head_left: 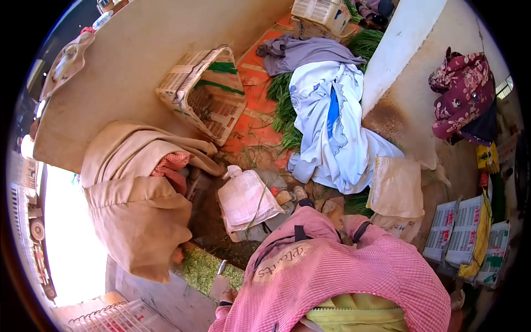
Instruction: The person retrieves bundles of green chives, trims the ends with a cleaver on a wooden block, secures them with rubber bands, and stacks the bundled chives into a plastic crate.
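Observation:
My left hand is low in the head view, beside my pink checked garment. Its fingers are closed around a knife-like tool with a bright metal end, which points away from me. Just beyond lie chopped green bits on the ground. Only a small, dim part of my right hand shows past the garment's right side, and its fingers are hidden. A tied whitish sack sits ahead of my feet.
People bend over at left in tan cloth and ahead in pale blue cloth, beside long green stalks. A plastic crate lies tipped by the wall. Printed crates and a person in floral cloth are at right.

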`<state>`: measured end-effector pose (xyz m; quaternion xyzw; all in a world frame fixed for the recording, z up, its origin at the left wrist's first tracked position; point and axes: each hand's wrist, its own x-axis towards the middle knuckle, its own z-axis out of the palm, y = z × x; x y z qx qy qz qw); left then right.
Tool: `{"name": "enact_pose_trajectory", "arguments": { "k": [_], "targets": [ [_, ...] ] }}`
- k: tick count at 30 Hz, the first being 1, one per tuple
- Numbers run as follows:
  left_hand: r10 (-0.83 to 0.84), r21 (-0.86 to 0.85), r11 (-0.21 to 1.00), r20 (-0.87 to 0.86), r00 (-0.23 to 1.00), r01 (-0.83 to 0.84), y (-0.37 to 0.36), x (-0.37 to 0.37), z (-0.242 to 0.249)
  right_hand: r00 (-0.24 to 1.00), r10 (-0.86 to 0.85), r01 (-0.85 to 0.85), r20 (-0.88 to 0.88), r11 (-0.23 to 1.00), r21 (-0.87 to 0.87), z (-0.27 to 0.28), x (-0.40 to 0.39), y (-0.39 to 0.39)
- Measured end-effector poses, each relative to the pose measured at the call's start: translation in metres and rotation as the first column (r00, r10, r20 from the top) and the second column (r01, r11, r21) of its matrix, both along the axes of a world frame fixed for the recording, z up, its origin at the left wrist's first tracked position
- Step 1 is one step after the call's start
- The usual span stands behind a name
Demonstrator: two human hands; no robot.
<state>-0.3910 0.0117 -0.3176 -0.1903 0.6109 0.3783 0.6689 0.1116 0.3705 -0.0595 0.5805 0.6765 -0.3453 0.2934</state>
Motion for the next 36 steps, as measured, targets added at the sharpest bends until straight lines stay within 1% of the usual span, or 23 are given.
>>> {"name": "enact_pose_trajectory", "arguments": {
  "k": [1, 2, 4, 8, 10, 12, 13, 15, 16, 17, 18, 20, 22, 24, 25, 26, 28, 29, 30, 31, 32, 33, 36],
  "targets": [
    [0.113, -0.032, 0.993, -0.012, 0.994, -0.113, 0.000, 0.009, 0.005, 1.000, 0.004, -0.003, -0.029, 0.999, 0.035, -0.003, 0.002, 0.016],
    [0.225, -0.067, 0.972, -0.030, 0.974, -0.226, 0.002, 0.021, 0.011, 0.997, 0.052, -0.043, 0.060, 0.989, -0.139, -0.019, 0.003, 0.044],
    [0.234, -0.098, 0.967, -0.036, 0.972, -0.237, 0.013, 0.051, 0.012, 0.974, 0.199, -0.169, 0.108, 0.957, -0.235, -0.038, -0.004, 0.094],
    [-0.025, -0.084, 0.996, -0.152, 0.988, 0.013, 0.071, 0.147, 0.035, 0.842, 0.532, -0.495, 0.087, 0.827, -0.266, -0.083, -0.040, 0.200],
    [-0.292, -0.099, 0.956, -0.293, 0.910, 0.275, 0.100, 0.201, 0.072, 0.758, 0.649, -0.611, 0.068, 0.742, -0.275, -0.113, -0.060, 0.247],
    [-0.429, -0.148, 0.903, -0.385, 0.817, 0.404, 0.126, 0.242, 0.104, 0.684, 0.725, -0.685, 0.078, 0.676, -0.272, -0.155, -0.076, 0.293],
    [-0.421, -0.182, 0.907, -0.382, 0.823, 0.379, 0.142, 0.257, 0.117, 0.659, 0.747, -0.707, 0.083, 0.654, -0.271, -0.184, -0.081, 0.313],
    [-0.235, -0.244, 0.956, -0.304, 0.923, 0.163, 0.164, 0.271, 0.151, 0.621, 0.777, -0.735, 0.103, 0.623, -0.267, -0.261, -0.079, 0.340],
    [-0.144, -0.274, 0.960, -0.276, 0.950, 0.066, 0.191, 0.271, 0.164, 0.581, 0.794, -0.779, 0.179, 0.606, -0.160, -0.280, -0.077, 0.356],
    [0.130, -0.462, 0.876, -0.042, 0.991, -0.135, 0.221, 0.270, 0.155, 0.526, 0.814, -0.827, 0.247, 0.557, -0.072, -0.315, -0.067, 0.368],
    [0.091, -0.348, 0.927, -0.148, 0.985, -0.138, 0.236, 0.271, 0.135, 0.510, 0.829, -0.834, 0.230, 0.542, -0.103, -0.347, -0.061, 0.375],
    [0.015, -0.206, 0.976, -0.265, 0.964, -0.072, 0.293, 0.273, 0.106, 0.567, 0.751, -0.620, 0.339, 0.660, -0.424, -0.389, -0.043, 0.378],
    [-0.180, -0.107, 0.982, -0.297, 0.938, 0.155, 0.397, 0.262, 0.067, 0.595, 0.762, -0.516, 0.257, 0.607, -0.604, -0.355, -0.026, 0.368],
    [-0.389, 0.107, 0.864, -0.479, 0.787, 0.492, 0.461, 0.275, 0.011, 0.388, 0.911, -0.519, 0.142, 0.344, -0.782, -0.274, -0.036, 0.362],
    [-0.469, 0.125, 0.781, -0.528, 0.708, 0.612, 0.519, 0.283, 0.004, 0.348, 0.933, -0.501, 0.089, 0.265, -0.824, -0.246, -0.030, 0.359],
    [-0.363, 0.270, 0.726, -0.632, 0.685, 0.633, 0.556, 0.304, -0.014, 0.340, 0.939, -0.486, 0.056, 0.226, -0.844, -0.221, -0.023, 0.353],
    [-0.327, 0.295, 0.548, -0.785, 0.526, 0.782, 0.593, 0.385, -0.048, 0.354, 0.935, -0.461, 0.020, 0.193, -0.866, -0.179, -0.010, 0.348],
    [-0.520, 0.394, 0.488, -0.585, 0.622, 0.779, 0.599, 0.437, -0.048, 0.374, 0.927, -0.450, 0.020, 0.200, -0.871, -0.161, -0.005, 0.348],
    [-0.810, 0.416, 0.240, -0.413, 0.417, 0.877, 0.621, 0.465, -0.028, 0.406, 0.913, -0.433, 0.027, 0.218, -0.875, -0.144, 0.000, 0.347],
    [-0.918, 0.537, 0.092, -0.282, 0.281, 0.839, 0.623, 0.504, -0.012, 0.443, 0.895, -0.428, 0.043, 0.253, -0.867, -0.131, 0.001, 0.349],
    [-0.954, 0.769, 0.095, -0.111, 0.279, 0.632, 0.608, 0.547, -0.011, 0.480, 0.875, -0.437, 0.056, 0.294, -0.850, -0.123, 0.002, 0.352],
    [-0.961, 0.856, 0.118, -0.028, 0.274, 0.502, 0.597, 0.563, -0.004, 0.533, 0.844, -0.454, 0.069, 0.354, -0.817, -0.119, -0.002, 0.355],
    [-0.885, 0.805, 0.284, 0.011, 0.465, 0.521, 0.580, 0.543, 0.020, 0.718, 0.696, -0.603, -0.027, 0.602, -0.523, -0.154, -0.032, 0.358]
  ]
}}
